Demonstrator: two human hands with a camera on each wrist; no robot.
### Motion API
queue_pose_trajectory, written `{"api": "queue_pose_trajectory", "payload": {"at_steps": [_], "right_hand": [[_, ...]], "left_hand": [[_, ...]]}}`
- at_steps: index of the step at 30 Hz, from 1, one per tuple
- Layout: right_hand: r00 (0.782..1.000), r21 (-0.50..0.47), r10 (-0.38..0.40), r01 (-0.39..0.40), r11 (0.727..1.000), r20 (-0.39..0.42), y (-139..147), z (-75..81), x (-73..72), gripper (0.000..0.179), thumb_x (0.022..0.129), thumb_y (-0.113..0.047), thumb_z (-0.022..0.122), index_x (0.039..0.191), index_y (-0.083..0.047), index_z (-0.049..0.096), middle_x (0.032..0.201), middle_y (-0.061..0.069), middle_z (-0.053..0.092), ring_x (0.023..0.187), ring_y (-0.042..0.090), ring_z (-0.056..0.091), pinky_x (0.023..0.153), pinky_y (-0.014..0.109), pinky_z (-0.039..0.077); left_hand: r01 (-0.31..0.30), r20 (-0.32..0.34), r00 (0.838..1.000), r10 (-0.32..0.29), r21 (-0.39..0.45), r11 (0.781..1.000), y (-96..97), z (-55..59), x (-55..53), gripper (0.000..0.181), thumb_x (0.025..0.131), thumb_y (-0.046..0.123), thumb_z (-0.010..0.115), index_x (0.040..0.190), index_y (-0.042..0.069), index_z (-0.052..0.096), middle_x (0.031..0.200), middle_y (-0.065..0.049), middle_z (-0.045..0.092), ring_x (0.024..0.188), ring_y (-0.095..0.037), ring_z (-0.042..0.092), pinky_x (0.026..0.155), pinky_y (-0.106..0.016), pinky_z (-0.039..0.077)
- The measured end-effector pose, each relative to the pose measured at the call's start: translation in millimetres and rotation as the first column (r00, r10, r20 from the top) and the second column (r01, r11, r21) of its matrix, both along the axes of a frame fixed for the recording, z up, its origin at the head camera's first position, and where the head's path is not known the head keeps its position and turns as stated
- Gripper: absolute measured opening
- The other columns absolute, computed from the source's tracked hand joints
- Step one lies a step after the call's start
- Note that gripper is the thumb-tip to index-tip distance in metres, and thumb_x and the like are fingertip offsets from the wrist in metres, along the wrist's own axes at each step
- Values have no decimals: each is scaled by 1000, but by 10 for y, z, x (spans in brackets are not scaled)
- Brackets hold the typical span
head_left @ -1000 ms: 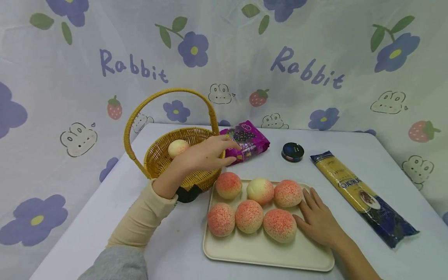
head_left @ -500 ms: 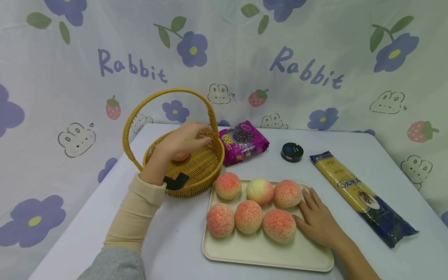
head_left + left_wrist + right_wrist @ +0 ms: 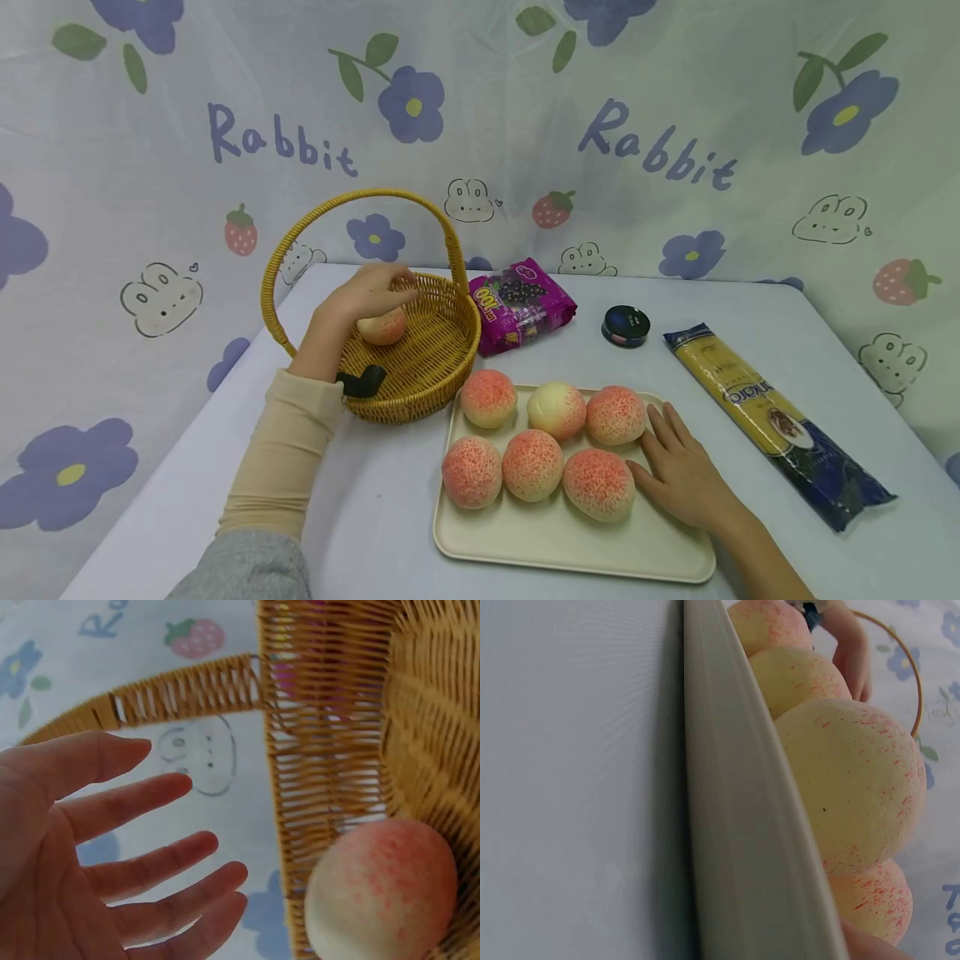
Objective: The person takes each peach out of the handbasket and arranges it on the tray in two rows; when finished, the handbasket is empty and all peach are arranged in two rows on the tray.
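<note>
A wicker basket (image 3: 431, 346) with a tall arched handle stands at the left, with one pink-speckled peach (image 3: 384, 327) inside it. Over the basket's left side hovers my left hand (image 3: 363, 293), fingers spread and holding nothing; the left wrist view shows the palm facing the peach (image 3: 384, 889) across a gap. My right hand (image 3: 684, 477) rests along the right edge of a cream tray (image 3: 577, 562), fingers extended beside the peaches. Several peaches sit on the tray in two rows, among them a rear-right peach (image 3: 617, 414) and a front-right peach (image 3: 598, 485), both close to the right fingertips.
Behind the tray lies a purple snack bag (image 3: 525, 306), touching or near the basket's right side. A round dark tin (image 3: 626, 326) stands farther right. A long yellow-and-blue pasta packet (image 3: 776, 421) lies diagonally at the right. A patterned cloth (image 3: 480, 125) hangs behind the table.
My left hand has moved left and back from the basket's right rim, across to its left side, uncovering the basket's inside. The right hand and the tray's peaches stay in place.
</note>
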State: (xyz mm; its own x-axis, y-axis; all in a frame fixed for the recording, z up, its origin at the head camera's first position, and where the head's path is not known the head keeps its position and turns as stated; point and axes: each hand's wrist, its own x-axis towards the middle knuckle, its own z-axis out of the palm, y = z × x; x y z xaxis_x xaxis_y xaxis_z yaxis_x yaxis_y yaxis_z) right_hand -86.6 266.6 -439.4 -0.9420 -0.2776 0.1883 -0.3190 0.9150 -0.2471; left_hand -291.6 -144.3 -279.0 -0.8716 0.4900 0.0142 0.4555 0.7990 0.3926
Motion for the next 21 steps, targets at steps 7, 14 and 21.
{"api": "queue_pose_trajectory", "payload": {"at_steps": [7, 14, 21], "right_hand": [[1000, -12, -3, 3, 1000, 6, 2, 1, 6, 64, 90, -38, 52, 136, 4, 38, 142, 29, 24, 133, 44, 11, 97, 63, 21], [1000, -18, 2, -2, 1000, 6, 10, 15, 11, 64, 90, -38, 52, 135, 5, 38, 142, 30, 24, 133, 44, 10, 97, 63, 21], [1000, -21, 16, -16, 1000, 1, 5, 10, 0, 64, 90, -38, 52, 135, 5, 38, 142, 30, 24, 133, 45, 11, 97, 63, 20]], "left_hand": [[-67, 113, 991, 78, -99, 993, -121, -170, -120, 43, 93, 27, 50, 128, 2, 50, 120, -23, 54, 112, -38, 48, 91, -51, 38], [-49, 117, 991, 65, -136, 989, -115, -240, -166, 40, 90, 20, 51, 125, 1, 53, 118, -20, 55, 105, -34, 51, 87, -49, 40], [-25, 171, 983, 72, -260, 965, -75, -360, -193, 44, 87, 16, 45, 129, 2, 50, 130, -22, 45, 120, -43, 37, 96, -52, 32]]}}
